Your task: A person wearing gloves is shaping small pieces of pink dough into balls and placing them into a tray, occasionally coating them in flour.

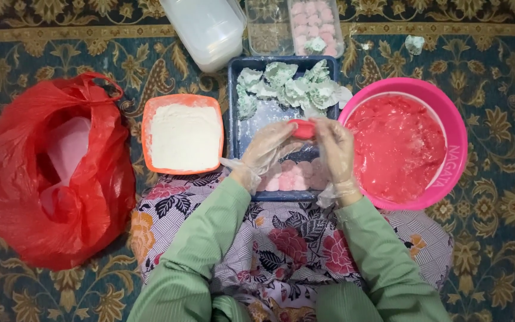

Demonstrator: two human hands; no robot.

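Both my hands wear thin clear plastic gloves and meet over a dark blue tray. My left hand and my right hand pinch a small lump of red dough between their fingertips. On the tray's far end lie several pale green dusted dough balls. Several pink dusted balls sit at its near end, partly under my hands. A pink basin of glossy red dough stands just right of my right hand.
An orange square tub of white flour sits left of the tray. A red plastic bag lies at far left. Behind are a white lidded container and a clear box of pink balls. Everything rests on a patterned carpet.
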